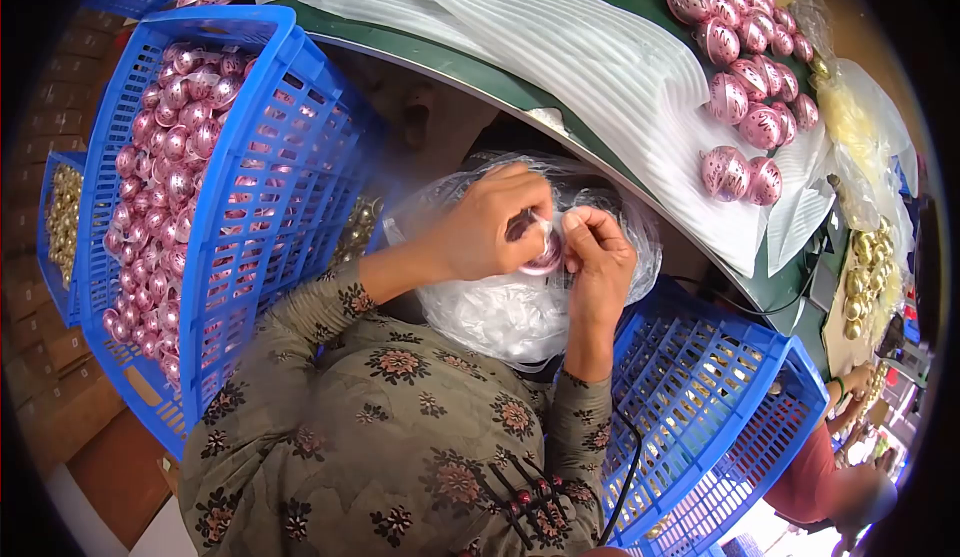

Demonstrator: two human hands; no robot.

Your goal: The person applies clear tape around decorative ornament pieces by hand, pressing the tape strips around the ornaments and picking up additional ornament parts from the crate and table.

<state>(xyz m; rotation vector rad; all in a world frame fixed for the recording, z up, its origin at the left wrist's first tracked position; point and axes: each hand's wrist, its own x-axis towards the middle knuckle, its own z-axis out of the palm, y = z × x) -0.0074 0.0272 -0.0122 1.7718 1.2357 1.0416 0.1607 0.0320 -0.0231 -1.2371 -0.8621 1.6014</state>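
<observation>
A shiny pink ball ornament (pixel 543 260) is partly hidden between my two hands, above my lap. Thin transparent plastic, which looks like a small bag (pixel 553 225), shows around its top. My left hand (pixel 497 222) is closed, with thumb and fingers pinching this plastic from the left. From the right, my right hand (pixel 598 242) pinches it between thumb and fingertips. Below them, a large transparent plastic bag (pixel 500 317) full of crumpled small bags lies spread open on my lap.
A blue crate (pixel 270 177) of wrapped pink ornaments stands left. Other blue crates (pixel 690 407) stand right. Loose pink ornaments (pixel 745 107) rest on white foam sheet (pixel 600 77) over a green table. Gold ornaments (pixel 868 277) and a person's arm (pixel 805 467) are at far right.
</observation>
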